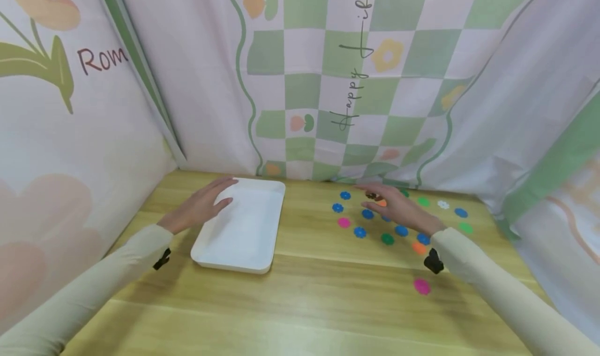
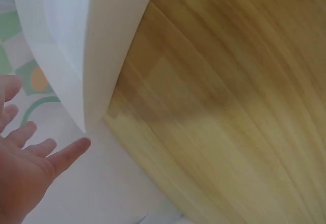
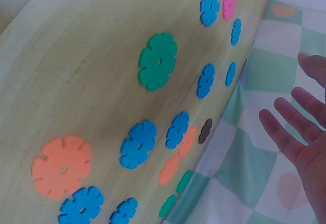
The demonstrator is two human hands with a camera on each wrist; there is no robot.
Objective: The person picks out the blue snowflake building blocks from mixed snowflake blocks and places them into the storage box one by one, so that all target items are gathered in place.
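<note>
Spread above the left edge of a white rectangular tray (image 1: 241, 231) is my left hand (image 1: 198, 208), fingers extended and holding nothing. The left wrist view shows this hand (image 2: 25, 170) with its fingertips close to a corner of the tray (image 2: 104, 40). My right hand (image 1: 403, 206) hovers with loosely extended fingers over scattered flower-shaped plastic discs, and hides some of them. Among these are a green disc (image 1: 387, 239), a blue disc (image 1: 360, 232) and a pink disc (image 1: 344, 222). In the right wrist view an orange disc (image 3: 62, 167) and a dark brown disc (image 3: 205, 131) lie flat, apart from the hand (image 3: 308, 132).
A light wooden table (image 1: 300, 304) carries everything. One pink disc (image 1: 422, 286) lies nearer the front, away from the others, and a white disc (image 1: 443, 204) sits toward the back right. A checked curtain (image 1: 337, 96) hangs along the back edge, with more fabric at both sides.
</note>
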